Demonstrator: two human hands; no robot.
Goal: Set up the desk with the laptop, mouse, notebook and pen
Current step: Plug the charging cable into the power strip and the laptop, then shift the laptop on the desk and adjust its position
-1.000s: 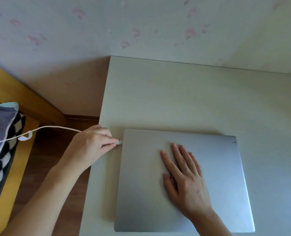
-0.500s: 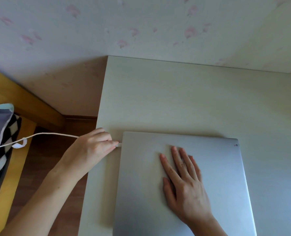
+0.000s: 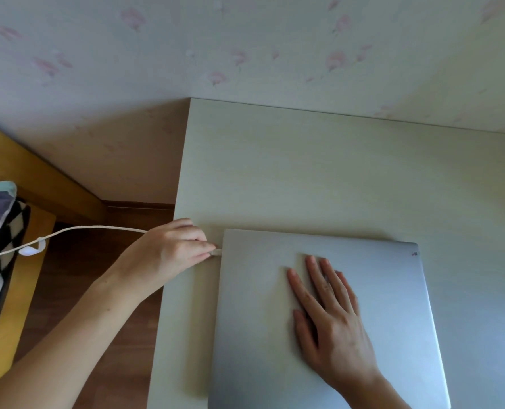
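Pale wood-grain desk (image 3: 304, 172) against floral wallpaper, and a closed flat silver laptop (image 3: 260, 335) lies across its near left corner, the right hand (image 3: 331, 317) pressed flat on the lid, fingers slightly spread. At the laptop's left edge, near its far corner, the left hand (image 3: 174, 252) pinches a thin white charging cable's (image 3: 98, 228) plug (image 3: 216, 252), which points rightward, square to that edge — touching or seated, hard to call!

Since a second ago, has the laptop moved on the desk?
Yes, slightly: the laptop has slid right, widening its gap from the desk's left edge.
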